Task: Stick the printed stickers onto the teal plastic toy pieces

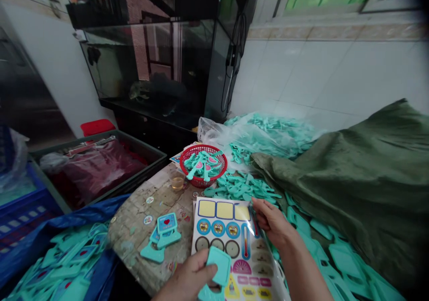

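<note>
Gripping left: our left hand point(187, 278) closed on a teal plastic tag point(218, 265), above the sheet's near end
Gripping right: our right hand point(271, 220) pinching the far edge of a sticker sheet point(231, 247)
Sheet: lying near, at the table's point(144, 234) right edge
Far: red basket point(203, 166) holding teal pieces point(203, 165)

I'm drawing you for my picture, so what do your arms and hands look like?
The left hand and right hand are bare, with no gloves. The right forearm has no sleeve, and I can't see any watch or ring.
</note>
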Demonstrator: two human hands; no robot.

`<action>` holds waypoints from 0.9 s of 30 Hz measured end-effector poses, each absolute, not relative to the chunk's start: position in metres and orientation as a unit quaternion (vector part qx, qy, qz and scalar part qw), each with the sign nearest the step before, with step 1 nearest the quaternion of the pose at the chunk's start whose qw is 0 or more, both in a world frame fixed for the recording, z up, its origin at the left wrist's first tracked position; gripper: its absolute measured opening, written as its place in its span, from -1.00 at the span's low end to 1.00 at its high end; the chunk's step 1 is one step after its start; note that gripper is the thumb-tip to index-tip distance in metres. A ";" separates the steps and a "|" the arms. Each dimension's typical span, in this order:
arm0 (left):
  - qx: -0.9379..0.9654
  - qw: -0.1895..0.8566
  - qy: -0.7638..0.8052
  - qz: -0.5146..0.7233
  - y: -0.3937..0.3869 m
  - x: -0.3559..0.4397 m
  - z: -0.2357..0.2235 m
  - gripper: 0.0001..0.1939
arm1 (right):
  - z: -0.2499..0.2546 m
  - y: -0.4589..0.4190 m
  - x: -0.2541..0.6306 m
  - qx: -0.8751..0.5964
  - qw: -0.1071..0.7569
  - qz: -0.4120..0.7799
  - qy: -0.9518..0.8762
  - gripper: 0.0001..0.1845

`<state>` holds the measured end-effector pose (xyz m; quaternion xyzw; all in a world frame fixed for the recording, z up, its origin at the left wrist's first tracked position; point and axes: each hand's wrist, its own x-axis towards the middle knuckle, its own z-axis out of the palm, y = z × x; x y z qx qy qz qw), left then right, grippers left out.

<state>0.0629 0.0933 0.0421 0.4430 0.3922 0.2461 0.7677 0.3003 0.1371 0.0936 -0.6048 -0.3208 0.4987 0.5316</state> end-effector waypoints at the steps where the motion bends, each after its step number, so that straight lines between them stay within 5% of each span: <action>1: 0.432 0.772 0.396 0.247 0.094 0.063 0.041 -0.71 | 0.095 0.136 0.302 -0.596 0.539 0.502 -0.320 -0.49; 7: 0.377 0.785 0.406 0.278 0.090 0.062 0.044 -0.66 | 0.107 0.119 0.303 -0.573 0.576 0.484 -0.325 -0.48; 14: 0.238 0.807 0.368 0.395 0.081 0.061 0.063 -0.60 | 0.114 0.075 0.253 -0.591 0.506 0.503 -0.376 -0.60; 19: 0.325 0.724 0.400 0.458 0.080 0.049 0.074 -0.34 | 0.107 0.066 0.234 -0.594 0.463 0.468 -0.462 -0.61; 23: 0.342 0.767 0.374 0.394 0.073 0.044 0.081 -0.65 | 0.099 0.066 0.232 -0.596 0.460 0.441 -0.488 -0.66; 27: 0.316 0.782 0.334 0.420 0.068 0.049 0.087 -0.69 | 0.095 0.062 0.225 -0.598 0.464 0.440 -0.484 -0.67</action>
